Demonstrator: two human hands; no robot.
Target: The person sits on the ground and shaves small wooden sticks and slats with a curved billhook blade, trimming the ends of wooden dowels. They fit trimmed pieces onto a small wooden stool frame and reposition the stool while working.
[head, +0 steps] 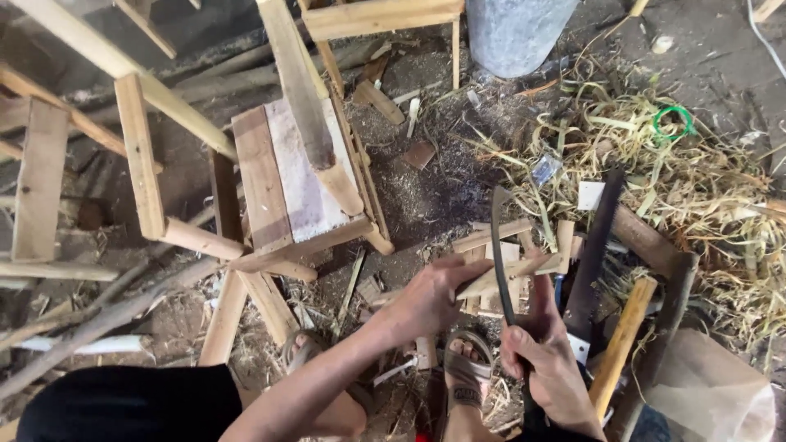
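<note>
My left hand grips a short pale wood stick that points right, over a small pile of similar split sticks. My right hand is closed around the handle of a dark curved blade, whose edge lies against the stick near my left fingers. Both hands work low in the middle of the view, above my sandalled foot.
A small wooden stool stands to the left among long poles and planks. A second large knife with a wooden handle lies right of my hands. Bamboo shavings, a green ring and a grey bucket lie beyond.
</note>
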